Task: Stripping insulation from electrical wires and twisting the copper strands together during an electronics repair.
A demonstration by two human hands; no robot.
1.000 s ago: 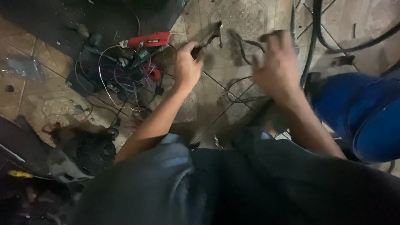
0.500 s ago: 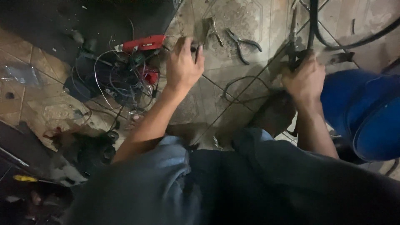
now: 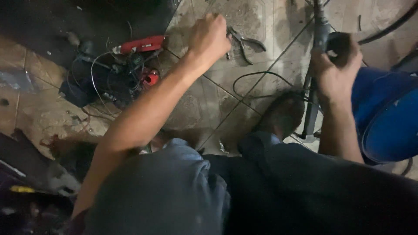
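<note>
Tiled floor: pliers (image 3: 244,43) lie just beside left hand (image 3: 210,37).

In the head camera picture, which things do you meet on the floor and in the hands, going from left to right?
Red tool handle → left hand → pliers → right hand gripping a dark bar → blue container.

The dark upright bar (image 3: 314,74) stands at three o'clock, with a black grip at its top. Metal pliers (image 3: 244,43) lie open-handled on the tiles at twelve o'clock.
</note>
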